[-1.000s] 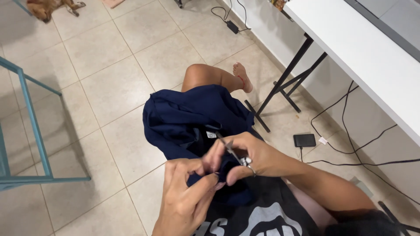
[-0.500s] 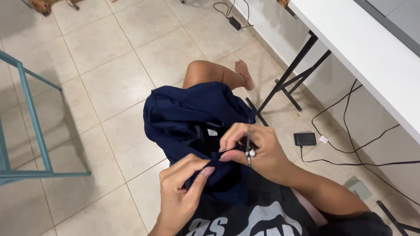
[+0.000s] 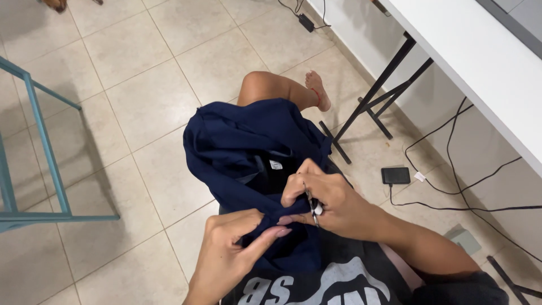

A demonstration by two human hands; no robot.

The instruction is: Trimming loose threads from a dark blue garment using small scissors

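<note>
Tiled floor [image 3: 141,101]; left hand [image 3: 231,254] pinches navy cloth [image 3: 237,147] taut; right hand [image 3: 327,200] grips small metal tool [image 3: 311,208] at fold.

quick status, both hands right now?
Left hand: closed, pinching the navy garment.
Right hand: closed on a small metal tool, touching the fabric.

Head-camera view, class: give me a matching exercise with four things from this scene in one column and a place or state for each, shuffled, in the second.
Things:
1. navy garment
2. left hand
3. right hand
4. small black box

Places or states:
A. lying on the tiled floor beside cables
B. holding a thin metal tool
C. draped over the person's lap
D. pinching a fold of the cloth

Pairs: 1-C, 2-D, 3-B, 4-A
</note>
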